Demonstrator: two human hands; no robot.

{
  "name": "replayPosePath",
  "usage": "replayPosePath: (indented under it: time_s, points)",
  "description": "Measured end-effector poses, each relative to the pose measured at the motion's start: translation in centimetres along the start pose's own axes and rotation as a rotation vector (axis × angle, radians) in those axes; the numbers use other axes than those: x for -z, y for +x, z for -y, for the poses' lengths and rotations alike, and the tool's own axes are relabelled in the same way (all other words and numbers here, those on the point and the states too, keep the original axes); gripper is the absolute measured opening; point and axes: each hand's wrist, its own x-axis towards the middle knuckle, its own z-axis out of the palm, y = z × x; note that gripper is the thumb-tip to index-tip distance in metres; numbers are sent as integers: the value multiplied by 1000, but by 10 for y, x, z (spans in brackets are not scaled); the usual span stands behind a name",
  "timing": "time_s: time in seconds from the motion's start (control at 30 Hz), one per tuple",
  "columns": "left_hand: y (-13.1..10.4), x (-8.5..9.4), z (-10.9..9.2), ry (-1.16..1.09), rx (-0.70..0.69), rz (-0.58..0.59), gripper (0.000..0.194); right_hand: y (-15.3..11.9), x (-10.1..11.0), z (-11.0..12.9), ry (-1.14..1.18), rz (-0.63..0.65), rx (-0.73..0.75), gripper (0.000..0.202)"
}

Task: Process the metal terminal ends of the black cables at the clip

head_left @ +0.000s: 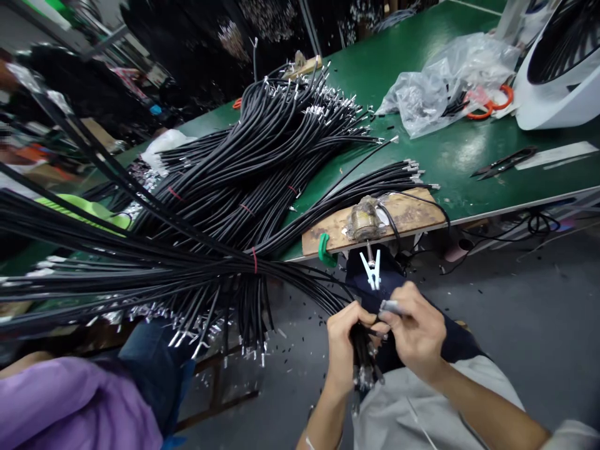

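My left hand (347, 334) is closed round a bundle of black cables (323, 294). Their stripped, silvery ends hang below it over my lap. Close beside it, my right hand (419, 328) is pinched shut near the end of one cable. A small grey piece (391, 306) shows at its fingertips; whether it is held or wrapped round a finger I cannot tell. Just above the hands, a pale blue clip (372, 270) sits at the tip of a rod. The rod juts from a small motor-like device (364, 219) fixed on a wooden board (417, 209).
Large heaps of black cables (225, 156) cover the green table (473, 150). A green clamp (325, 250) grips the board's edge. Snips (504, 164), orange-handled scissors (490, 107), plastic bags (422, 94) and a white fan (557, 81) lie right. A person in a purple sleeve (79, 400) sits left.
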Motion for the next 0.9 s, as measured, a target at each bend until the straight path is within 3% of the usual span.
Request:
replayPosePath:
  time_s: [0.07,0.1,0.17,0.23,0.3,0.37,0.43,0.5,0.57,0.63,0.73,0.9]
  points:
    - [2,4,1,-12,17,57,17,1,3,-2,-153,-20,221,23]
    - [3,6,1,-33,27,96,16,2,5,-3,-129,19,195,22]
    - [7,9,0,-101,35,159,18,6,11,-7,128,188,-121,5]
    - [11,10,0,-170,23,160,22,12,18,-10,507,372,-554,20]
    - [14,8,2,-199,9,137,27,22,27,-12,744,563,-859,38]
    - [16,4,5,-204,9,126,31,35,35,-14,706,732,-967,43]
    - [16,1,7,-202,26,117,32,51,42,-16,525,837,-946,43]
    - [15,-1,7,-213,43,84,32,65,43,-18,370,804,-903,43]
    - [15,-2,5,-244,48,28,31,76,37,-21,365,680,-884,46]
    - [15,-2,3,-291,44,-33,30,82,25,-25,495,567,-898,51]
    - [19,-3,5,-343,49,-101,28,81,6,-28,759,504,-957,51]
    - [28,-4,11,-293,8,-73,23,74,-8,-30,964,370,-986,39]
